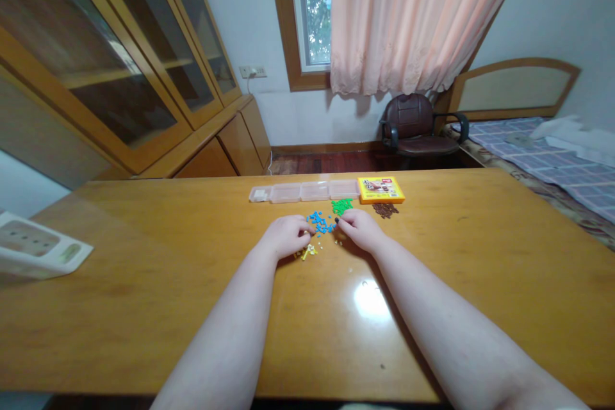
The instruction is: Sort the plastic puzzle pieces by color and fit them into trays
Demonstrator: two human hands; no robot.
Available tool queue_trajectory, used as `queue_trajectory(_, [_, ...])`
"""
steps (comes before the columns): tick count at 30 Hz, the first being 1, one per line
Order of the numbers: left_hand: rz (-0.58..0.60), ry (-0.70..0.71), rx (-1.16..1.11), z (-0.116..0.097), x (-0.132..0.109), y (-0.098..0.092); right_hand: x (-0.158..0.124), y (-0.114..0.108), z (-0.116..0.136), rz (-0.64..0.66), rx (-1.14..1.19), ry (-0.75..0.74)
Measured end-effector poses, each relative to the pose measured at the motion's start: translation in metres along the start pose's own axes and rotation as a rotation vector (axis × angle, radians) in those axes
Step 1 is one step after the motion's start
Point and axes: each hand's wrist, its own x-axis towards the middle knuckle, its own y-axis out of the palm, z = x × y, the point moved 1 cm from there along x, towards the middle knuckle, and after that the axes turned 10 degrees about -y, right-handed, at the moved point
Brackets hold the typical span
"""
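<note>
Blue pieces (323,229) lie scattered mid-frame between the left hand (289,235), fingers curled, and the right hand (364,229), fingers bent, both about equally near; I cannot tell whether either grips one.

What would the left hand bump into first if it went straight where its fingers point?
Probably the small, blue, plastic-looking pieces. They lie just ahead of the left hand, perhaps touching it; depth is hard to judge.

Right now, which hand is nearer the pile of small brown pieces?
Right. The right hand is just left of the brown pile; the left hand is farther left, beside the small blue pieces.
</note>
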Motion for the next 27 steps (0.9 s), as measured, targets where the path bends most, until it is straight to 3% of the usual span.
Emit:
queue_trajectory(5, [-0.003, 0.003, 0.022, 0.0021, -0.0002, -0.0005, -0.0002, 0.0003, 0.0006, -0.001, 0.005, 0.003])
queue_trajectory(12, [-0.099, -0.056, 0.045, 0.0053, 0.0006, -0.0024, -0.0006, 0.0005, -0.0025, -0.061, -0.02, 0.018])
queue_trajectory(20, [-0.102, 0.044, 0.036, 0.0069, 0.0032, 0.002, 0.0012, -0.0051, 0.0009, -0.137, -0.203, -0.036])
queue_trajectory(27, [-0.072, 0.069, 0.015, 0.0058, 0.002, 0.0, 0.0001, -0.0038, 0.0036, -0.031, -0.217, -0.084])
